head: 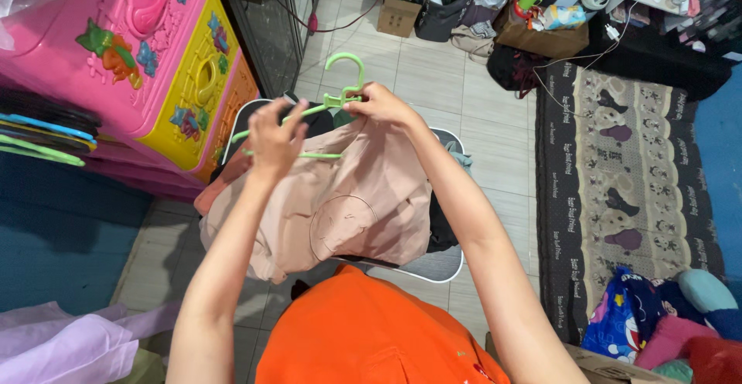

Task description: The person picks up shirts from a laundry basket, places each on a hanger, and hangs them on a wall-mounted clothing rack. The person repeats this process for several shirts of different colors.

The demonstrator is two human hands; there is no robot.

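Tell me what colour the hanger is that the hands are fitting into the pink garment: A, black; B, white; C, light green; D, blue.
C: the hanger has a light green hook and bar, gripped by the right hand near its neck while the left hand holds the pink garment against it.

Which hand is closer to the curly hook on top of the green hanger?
Right. The right hand grips the green hanger just below its hook. The left hand is farther down, on the hanger's left arm and the pink garment.

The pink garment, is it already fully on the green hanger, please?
Partly: hanger sits at the top of the garment, one arm still showing.
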